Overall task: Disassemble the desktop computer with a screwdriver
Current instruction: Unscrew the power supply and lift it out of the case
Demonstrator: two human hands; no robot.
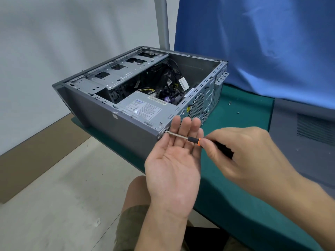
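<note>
While the right hand (241,153) pinches the screwdriver (178,135) by its handle | shaft points up-left into the screw (165,131) on the desktop computer (126,98) rear corner | left hand (174,160) is nearer, flat open, palm-up beneath the shaft, holding nothing | case sits on the green mat (235,205)

The grey desktop computer case (108,115) lies on its side at the corner of a green mat (235,178). Its side panel is off, and a silver labelled power supply (145,108), a metal drive cage (116,75) and black cables (168,77) show inside. The screwdriver (191,139) has a black handle, an orange collar and a steel shaft. It lies almost level, with its tip against the case's near rear corner.
</note>
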